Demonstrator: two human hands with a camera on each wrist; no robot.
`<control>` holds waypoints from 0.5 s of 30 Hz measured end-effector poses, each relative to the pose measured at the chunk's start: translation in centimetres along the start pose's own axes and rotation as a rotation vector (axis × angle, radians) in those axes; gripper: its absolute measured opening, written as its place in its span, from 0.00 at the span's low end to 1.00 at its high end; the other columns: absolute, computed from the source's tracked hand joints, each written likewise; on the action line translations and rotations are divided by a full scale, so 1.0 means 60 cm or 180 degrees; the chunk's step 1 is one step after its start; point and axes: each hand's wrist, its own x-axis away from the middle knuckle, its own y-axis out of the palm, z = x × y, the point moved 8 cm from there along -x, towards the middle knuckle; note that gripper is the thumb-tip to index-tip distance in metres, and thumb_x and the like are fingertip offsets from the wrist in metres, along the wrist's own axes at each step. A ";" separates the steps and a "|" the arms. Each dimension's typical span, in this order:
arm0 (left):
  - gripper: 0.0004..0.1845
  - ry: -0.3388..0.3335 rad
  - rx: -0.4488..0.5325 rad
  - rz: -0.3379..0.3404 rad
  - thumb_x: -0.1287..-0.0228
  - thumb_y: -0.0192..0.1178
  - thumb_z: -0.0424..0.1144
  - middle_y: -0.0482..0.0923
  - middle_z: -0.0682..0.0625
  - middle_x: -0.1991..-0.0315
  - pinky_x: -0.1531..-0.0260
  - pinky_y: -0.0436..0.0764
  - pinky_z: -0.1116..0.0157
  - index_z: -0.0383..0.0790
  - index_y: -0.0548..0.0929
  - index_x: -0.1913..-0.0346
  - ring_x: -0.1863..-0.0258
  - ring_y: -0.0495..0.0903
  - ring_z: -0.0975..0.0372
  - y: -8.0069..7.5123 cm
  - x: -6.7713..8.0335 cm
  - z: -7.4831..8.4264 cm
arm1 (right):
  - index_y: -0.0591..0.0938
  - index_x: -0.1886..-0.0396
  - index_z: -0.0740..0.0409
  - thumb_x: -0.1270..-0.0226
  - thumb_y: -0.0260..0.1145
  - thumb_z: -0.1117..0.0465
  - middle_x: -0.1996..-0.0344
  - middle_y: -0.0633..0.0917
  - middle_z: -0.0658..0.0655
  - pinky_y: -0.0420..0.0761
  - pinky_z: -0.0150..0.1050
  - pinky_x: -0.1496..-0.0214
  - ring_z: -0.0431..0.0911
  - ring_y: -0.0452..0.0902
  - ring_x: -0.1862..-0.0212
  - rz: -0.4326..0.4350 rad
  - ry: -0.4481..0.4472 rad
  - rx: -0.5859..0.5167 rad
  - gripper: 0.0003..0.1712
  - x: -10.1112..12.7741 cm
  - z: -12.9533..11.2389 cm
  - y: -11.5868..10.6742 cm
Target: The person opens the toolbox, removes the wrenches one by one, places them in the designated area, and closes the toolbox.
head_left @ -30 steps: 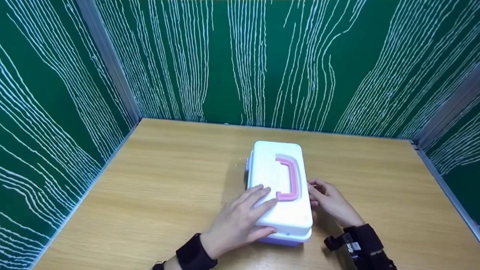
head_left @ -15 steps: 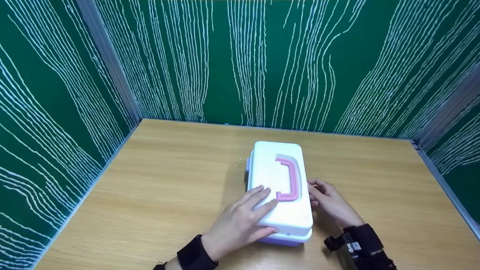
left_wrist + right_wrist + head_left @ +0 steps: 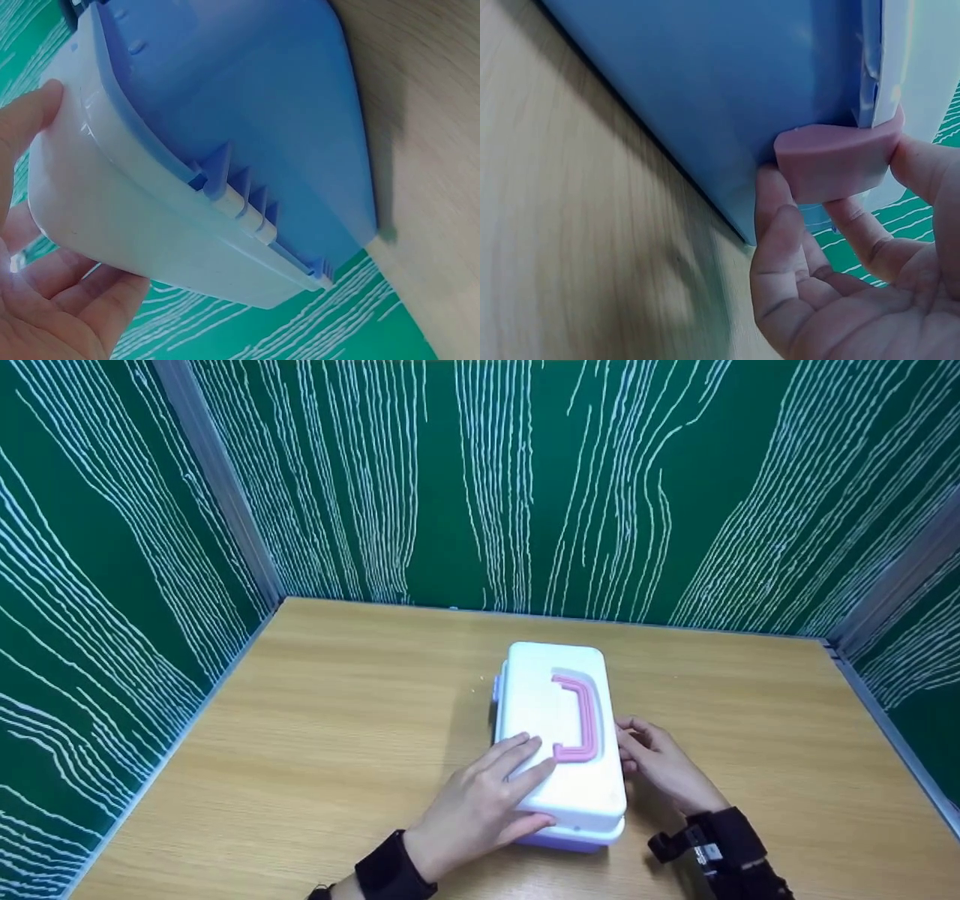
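The box (image 3: 559, 742) sits where it sat a second ago, and neither hand has shifted on it; the three head views match almost line for line. It is a white-lidded box with a blue base, lying flat near the middle of the table (image 3: 315, 750), its long side running away from the person. A pink handle (image 3: 577, 716) lies folded flat on the lid.

The left hand (image 3: 480, 802) rests on the near left part of the lid, fingers straight and spread across the top, the thumb down against the near end of the box. The left wrist view shows the fingers (image 3: 45, 277) lying along the white lid, with the blue base (image 3: 247, 112) and its ribbed hinge (image 3: 240, 199) beside them.

The right hand (image 3: 660, 765) is at the right side of the box, fingers curled toward it. In the right wrist view its thumb and fingers pinch a pink latch (image 3: 836, 161) on the blue side wall; the latch is still down against the box, which is closed.

Green walls (image 3: 480, 480) with white wavy lines fence the table on three sides. Both wrists wear black straps (image 3: 390, 870). Nothing lies between the hands and the box.
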 end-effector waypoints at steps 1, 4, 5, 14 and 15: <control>0.35 -0.0005 -0.0002 -0.0005 0.35 0.60 0.64 0.76 0.44 0.34 0.33 0.75 0.59 0.47 0.75 0.32 0.31 0.73 0.54 0.000 0.000 0.000 | 0.71 0.38 0.66 0.24 0.58 0.46 0.61 0.82 0.54 0.80 0.33 0.59 0.40 0.77 0.65 0.0006 -0.0002 0.0011 0.29 0.000 0.000 0.000; 0.35 -0.0018 0.0001 -0.0020 0.35 0.60 0.64 0.75 0.44 0.33 0.33 0.75 0.59 0.47 0.75 0.32 0.31 0.73 0.54 0.001 0.000 0.000 | 0.72 0.38 0.65 0.23 0.58 0.45 0.61 0.82 0.54 0.80 0.33 0.58 0.40 0.78 0.65 0.0028 -0.0020 0.0062 0.30 0.001 0.001 -0.001; 0.35 -0.0024 0.0004 -0.0024 0.35 0.60 0.64 0.75 0.44 0.33 0.33 0.75 0.59 0.47 0.75 0.32 0.31 0.73 0.54 0.001 0.000 0.000 | 0.72 0.38 0.65 0.24 0.58 0.45 0.61 0.82 0.54 0.80 0.33 0.58 0.40 0.78 0.64 0.0031 -0.0023 0.0070 0.30 0.000 0.001 -0.001; 0.34 -0.0037 -0.0039 0.0010 0.36 0.61 0.64 0.76 0.44 0.34 0.34 0.77 0.60 0.46 0.76 0.33 0.31 0.74 0.54 -0.001 0.000 0.002 | 0.72 0.39 0.66 0.24 0.58 0.46 0.62 0.82 0.54 0.82 0.34 0.59 0.40 0.78 0.65 0.0059 0.0027 0.0018 0.28 0.001 0.002 0.000; 0.34 -0.0034 -0.0046 0.0021 0.36 0.61 0.64 0.76 0.44 0.34 0.34 0.77 0.60 0.46 0.77 0.34 0.32 0.74 0.54 -0.001 0.000 0.002 | 0.72 0.40 0.66 0.24 0.59 0.47 0.62 0.83 0.54 0.82 0.34 0.58 0.40 0.79 0.64 0.0095 0.0029 0.0033 0.28 0.001 0.000 -0.002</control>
